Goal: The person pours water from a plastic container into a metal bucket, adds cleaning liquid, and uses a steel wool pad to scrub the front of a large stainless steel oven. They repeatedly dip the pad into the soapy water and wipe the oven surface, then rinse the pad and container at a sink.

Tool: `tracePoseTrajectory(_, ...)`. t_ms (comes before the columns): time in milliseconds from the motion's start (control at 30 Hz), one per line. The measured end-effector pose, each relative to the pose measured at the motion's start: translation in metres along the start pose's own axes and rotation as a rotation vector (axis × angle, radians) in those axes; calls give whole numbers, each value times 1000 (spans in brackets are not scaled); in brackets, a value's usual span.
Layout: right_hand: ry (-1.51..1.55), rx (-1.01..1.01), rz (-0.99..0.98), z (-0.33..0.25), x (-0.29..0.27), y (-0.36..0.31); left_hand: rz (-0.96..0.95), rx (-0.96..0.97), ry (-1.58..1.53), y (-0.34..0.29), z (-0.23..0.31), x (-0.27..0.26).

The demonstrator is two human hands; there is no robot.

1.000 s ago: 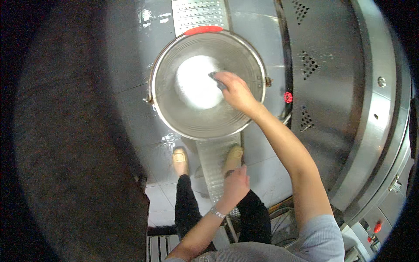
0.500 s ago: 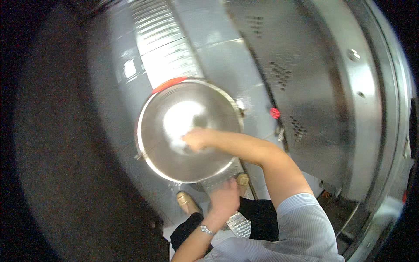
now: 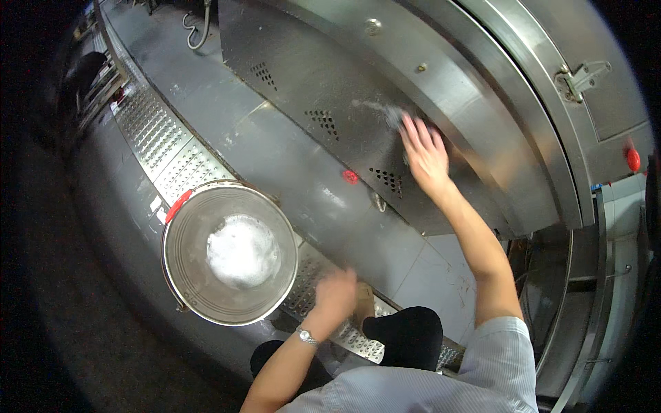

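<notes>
My right hand [image 3: 428, 155] lies flat against the front panel [image 3: 330, 76] of a large stainless steel unit, its fingers stretched out. A whitish wet smear [image 3: 379, 107] runs along the metal at its fingertips; whether a thin pad or cloth lies under the palm is hidden. My left hand [image 3: 336, 296], with a silver watch [image 3: 307, 336] at the wrist, hovers above my knees and is blurred by motion. To its left stands a round steel bucket [image 3: 186, 275] with a red grip [image 3: 177, 206] on its rim. White suds [image 3: 242, 252] float inside.
A perforated metal drain cover [image 3: 155, 131] runs across the grey tiled floor [image 3: 268, 151], passing beside the bucket. A red round knob [image 3: 350, 177] sits low by the panel's foot. At the right are a steel latch [image 3: 584, 79] and a red knob [image 3: 633, 160].
My right hand has left the inside of the bucket and moved up right onto the steel panel. The view has turned toward the steel unit. My left hand stays low near my knees.
</notes>
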State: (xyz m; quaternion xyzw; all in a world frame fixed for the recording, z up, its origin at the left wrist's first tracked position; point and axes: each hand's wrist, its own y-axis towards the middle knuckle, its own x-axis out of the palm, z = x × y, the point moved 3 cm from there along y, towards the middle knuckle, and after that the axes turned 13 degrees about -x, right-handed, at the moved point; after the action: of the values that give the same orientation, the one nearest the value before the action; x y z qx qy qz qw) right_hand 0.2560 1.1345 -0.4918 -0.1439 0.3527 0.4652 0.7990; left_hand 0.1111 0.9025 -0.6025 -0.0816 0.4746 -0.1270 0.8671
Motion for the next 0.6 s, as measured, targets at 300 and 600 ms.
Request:
tracePoseTrajectory(300, 80, 116, 6, 4, -3, -50, -111, 67, 46, -14, 4, 3)
tracePoseTrajectory(600, 106, 170, 176, 6, 11, -10, -208, 76, 80, -7, 7, 20)
